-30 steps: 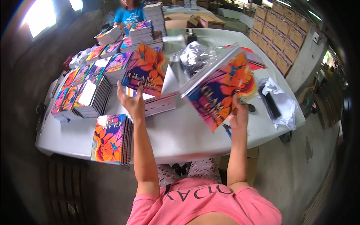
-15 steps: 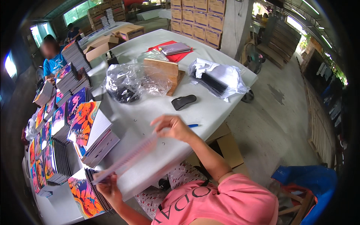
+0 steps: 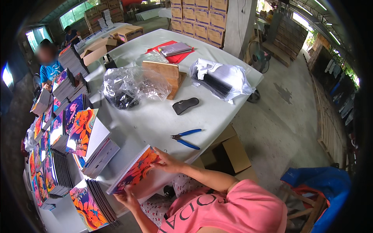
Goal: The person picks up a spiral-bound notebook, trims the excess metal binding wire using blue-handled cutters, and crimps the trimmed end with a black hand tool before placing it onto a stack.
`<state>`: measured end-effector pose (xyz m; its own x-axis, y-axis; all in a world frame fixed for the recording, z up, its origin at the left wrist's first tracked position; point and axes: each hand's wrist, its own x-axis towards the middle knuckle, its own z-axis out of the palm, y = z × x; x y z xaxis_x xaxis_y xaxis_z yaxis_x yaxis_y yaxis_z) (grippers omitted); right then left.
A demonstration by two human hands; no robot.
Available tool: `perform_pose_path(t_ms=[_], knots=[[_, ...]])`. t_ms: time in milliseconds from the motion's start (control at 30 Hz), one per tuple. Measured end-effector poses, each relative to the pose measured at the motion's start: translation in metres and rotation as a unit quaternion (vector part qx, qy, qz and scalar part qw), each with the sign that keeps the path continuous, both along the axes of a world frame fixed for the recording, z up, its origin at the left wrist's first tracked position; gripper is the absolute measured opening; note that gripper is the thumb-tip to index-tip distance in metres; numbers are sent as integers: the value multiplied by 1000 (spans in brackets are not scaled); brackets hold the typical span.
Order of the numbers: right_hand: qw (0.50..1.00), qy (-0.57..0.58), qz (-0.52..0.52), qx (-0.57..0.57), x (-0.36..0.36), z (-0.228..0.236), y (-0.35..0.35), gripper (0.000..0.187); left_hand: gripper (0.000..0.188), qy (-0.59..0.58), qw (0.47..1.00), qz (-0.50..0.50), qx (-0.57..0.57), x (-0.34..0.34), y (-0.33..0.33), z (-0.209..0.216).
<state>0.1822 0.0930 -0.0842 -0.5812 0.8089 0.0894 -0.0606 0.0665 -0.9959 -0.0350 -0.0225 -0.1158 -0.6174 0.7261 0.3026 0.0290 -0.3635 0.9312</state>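
Note:
Between my two hands a notebook with an orange and purple cover is held tilted above the table's near edge. My left hand grips its lower left corner, while my right hand has hold of its right side. Just beyond lies a pair of blue-handled cutting pliers, jaws pointing left. A stack of wire-bound notebooks stands close to my left hand. Further up, a pile of loose covers and ruled pages rests on the table.
Several notebook stacks line the table's left side. A black stapler-like object, clear plastic bag, wooden stand and wrapped black binding coils lie beyond. An open carton is below the right edge. A person sits at far left.
The notebook has turned so its colourful cover shows. My right hand has come down from above the table onto the notebook's side, uncovering the pliers.

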Motion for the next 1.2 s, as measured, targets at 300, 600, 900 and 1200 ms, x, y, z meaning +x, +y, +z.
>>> perform_pose_path(t_ms=[300,600,900,1200], knots=[[987,-94,-82,99,9,-27,-14,74,66,137,988,1,-66,19,4,7],[974,-76,-13,215,18,-43,-3,70,41,640,750,93,-139,91,46,124],[773,-388,-441,239,264,51,210,59,20,628,770,39,-102,89,46,130],[673,-623,-385,99,284,24,240,59,25,629,769,49,-106,91,41,129]])
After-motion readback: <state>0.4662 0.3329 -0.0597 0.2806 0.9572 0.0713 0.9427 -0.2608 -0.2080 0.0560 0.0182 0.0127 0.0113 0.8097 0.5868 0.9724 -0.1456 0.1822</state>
